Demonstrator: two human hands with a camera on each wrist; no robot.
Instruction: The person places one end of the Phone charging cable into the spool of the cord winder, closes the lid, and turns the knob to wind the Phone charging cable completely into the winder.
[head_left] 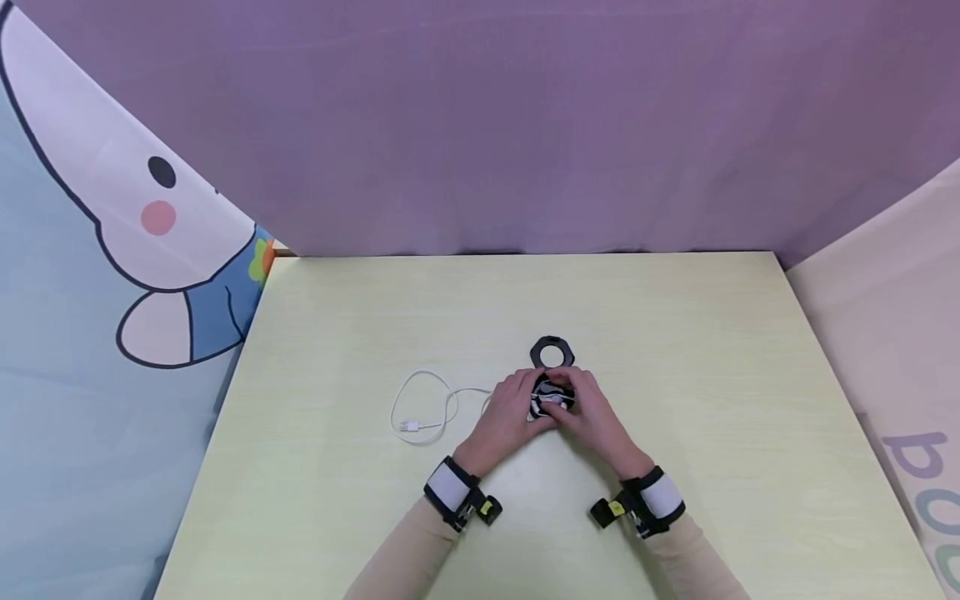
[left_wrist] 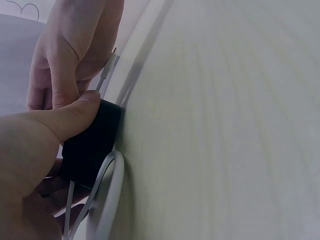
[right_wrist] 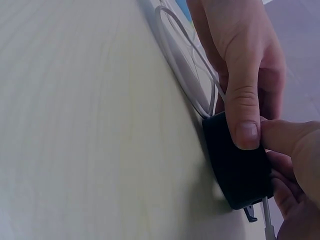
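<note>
A small black cable case (head_left: 537, 387) stands on the table between both hands, with white cable (head_left: 555, 398) wound inside it. Its hexagonal ring-shaped lid (head_left: 552, 341) hangs open on the far side. My left hand (head_left: 506, 427) grips the case from the left, thumb against its near wall (right_wrist: 235, 160). From the right, my right hand (head_left: 597, 419) holds the case, with its thumb over the rim by the wound cable. A white cable end (left_wrist: 106, 66) sticks out at the right side of the case. Fingers partly hide the inside.
The loose part of the white cable (head_left: 392, 410) loops on the table to the left, ending in a USB plug (head_left: 409, 426). A pale wooden table (head_left: 337, 333) lies beneath. A purple cloth (head_left: 525, 125) hangs behind it, with printed cloths at both sides.
</note>
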